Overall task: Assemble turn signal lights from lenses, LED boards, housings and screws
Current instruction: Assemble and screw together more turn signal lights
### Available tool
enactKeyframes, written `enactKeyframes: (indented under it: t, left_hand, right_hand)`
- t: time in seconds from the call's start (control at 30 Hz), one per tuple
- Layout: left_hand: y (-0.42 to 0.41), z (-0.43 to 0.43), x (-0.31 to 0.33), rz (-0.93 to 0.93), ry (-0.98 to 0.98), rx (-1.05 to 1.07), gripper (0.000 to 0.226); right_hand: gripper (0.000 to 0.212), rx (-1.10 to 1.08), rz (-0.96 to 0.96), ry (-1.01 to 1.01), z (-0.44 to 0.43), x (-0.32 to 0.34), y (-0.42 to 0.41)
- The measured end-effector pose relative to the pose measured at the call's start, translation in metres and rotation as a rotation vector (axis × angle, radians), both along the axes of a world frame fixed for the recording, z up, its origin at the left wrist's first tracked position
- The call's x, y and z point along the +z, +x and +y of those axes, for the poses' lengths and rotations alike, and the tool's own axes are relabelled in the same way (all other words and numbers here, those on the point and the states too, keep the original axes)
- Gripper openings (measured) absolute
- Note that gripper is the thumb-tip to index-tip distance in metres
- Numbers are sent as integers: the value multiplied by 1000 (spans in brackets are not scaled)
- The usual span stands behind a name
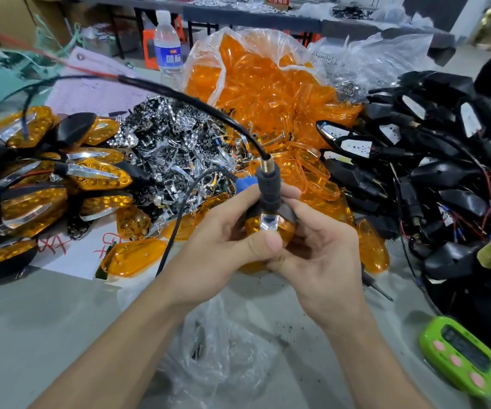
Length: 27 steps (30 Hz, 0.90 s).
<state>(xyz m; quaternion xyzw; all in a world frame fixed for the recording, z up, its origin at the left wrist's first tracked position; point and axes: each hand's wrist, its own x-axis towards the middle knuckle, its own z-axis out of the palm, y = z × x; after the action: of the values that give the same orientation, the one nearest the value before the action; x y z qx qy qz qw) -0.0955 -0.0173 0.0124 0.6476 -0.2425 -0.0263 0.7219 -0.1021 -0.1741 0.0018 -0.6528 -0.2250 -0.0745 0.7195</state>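
My left hand (pixel 223 243) and my right hand (pixel 323 246) together grip one turn signal light (pixel 269 228) at the table's middle. Its amber lens and chrome strip face me; its black stem (pixel 269 187) and cable rise up and away to the left. My left thumb presses on the lens. A pile of finished amber lights (pixel 46 178) lies at the left. Loose amber lenses (pixel 267 93) fill an open plastic bag behind. Chrome reflector pieces (pixel 179 143) are heaped in the middle. Black housings with wires (pixel 433 172) are stacked at the right.
A water bottle (pixel 166 45) stands at the back. A green timer (pixel 461 355) lies at the front right. A crumpled clear bag (pixel 217 343) sits under my forearms. A screwdriver tip (pixel 375 286) pokes out by my right wrist. Papers (pixel 90 93) lie under the piles.
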Motion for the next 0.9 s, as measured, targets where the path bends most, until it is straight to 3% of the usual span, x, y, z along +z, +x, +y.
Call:
enactKeyframes:
  t: [0.13, 0.27, 0.47, 0.7, 0.9]
  left_hand:
    - [5, -2, -5, 194, -114, -73, 56]
    - [8, -7, -10, 354, -194, -80, 55]
    - [6, -7, -11, 382, -267, -91, 47]
    - [10, -5, -12, 411, -313, -154, 39]
    - [6, -6, -12, 449, -375, -157, 42]
  right_hand:
    - [66, -12, -22, -24, 2, 0, 3]
    - [68, -29, -2, -32, 7, -5, 4]
    - [69, -72, 30, -67, 8, -6, 3]
    - [56, -69, 71, -13, 4, -1, 3]
    - [74, -74, 106, 2, 1, -2, 2]
